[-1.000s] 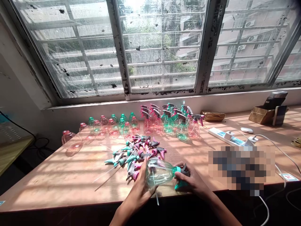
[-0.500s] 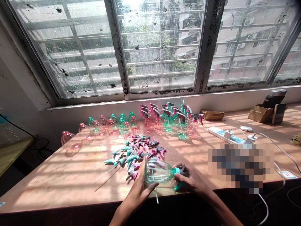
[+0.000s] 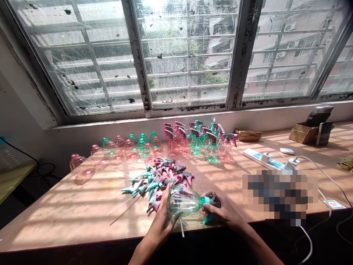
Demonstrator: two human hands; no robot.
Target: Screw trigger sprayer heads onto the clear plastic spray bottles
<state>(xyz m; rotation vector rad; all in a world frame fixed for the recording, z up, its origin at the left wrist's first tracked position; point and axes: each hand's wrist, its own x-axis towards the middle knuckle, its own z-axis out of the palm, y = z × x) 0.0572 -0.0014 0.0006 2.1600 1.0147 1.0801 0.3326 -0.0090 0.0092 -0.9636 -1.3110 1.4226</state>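
A clear green spray bottle point(image 3: 184, 201) lies sideways in the air between my hands, near the table's front edge. My left hand point(image 3: 164, 215) is wrapped round its base end. At the neck, my right hand point(image 3: 217, 210) grips the grey and green trigger sprayer point(image 3: 205, 201), which is on the bottle's mouth. Just behind the bottle lies a heap of loose trigger sprayers point(image 3: 154, 182), pink, green and grey, several with thin dip tubes pointing left.
Open pink and green bottles point(image 3: 131, 151) stand at the back left. Bottles fitted with sprayers point(image 3: 196, 141) stand at the back middle. On the right are a white power strip point(image 3: 261, 160) with cables, a cardboard box point(image 3: 303, 133) and a blurred-out patch.
The bottle stays between both hands, turned slightly. My left fingers have shifted round its base, with the thumb now further under it. The view has moved a little.
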